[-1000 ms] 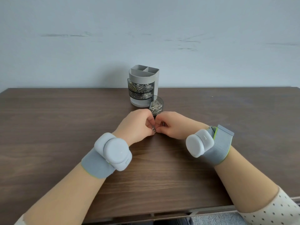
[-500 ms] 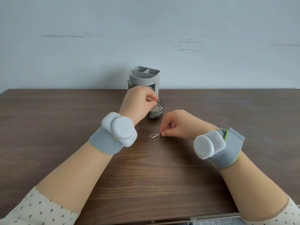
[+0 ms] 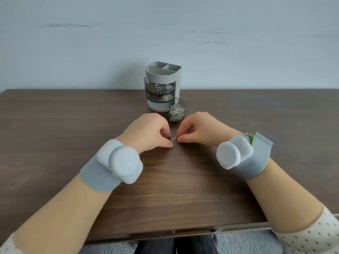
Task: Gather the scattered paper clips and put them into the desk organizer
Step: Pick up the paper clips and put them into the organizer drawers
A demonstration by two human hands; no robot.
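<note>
In the head view, a small silver wire paper clip [image 3: 173,139] is seen at the middle of the dark brown wooden table [image 3: 55,125], low over the wood or on it; which cannot be told. It is pinched at its near end between the thumb and forefinger of the left hand [image 3: 149,132], and its far end is pinched by the fingertips of the right hand [image 3: 200,128]. The remaining fingers of both hands are curled in. A grey strap with a white rounded sensor pod [image 3: 121,164] is worn on each wrist.

Just beyond the hands stands the grey plastic desk organizer [image 3: 163,85], with open compartments on top and smoky transparent drawers below. The lowest drawer, a clear swing-out tray [image 3: 177,111], is turned out toward the hands and is already heaped with clips; the two drawers above it are also seen to be filled.

The clip is judged to be very light, stiff and smooth, thin enough to slip from a loose pinch or to lie flat against the wood. A hold across its two long wires, edge-on between fingertip pads, is judged best. No other loose clips are made out on the table.
</note>
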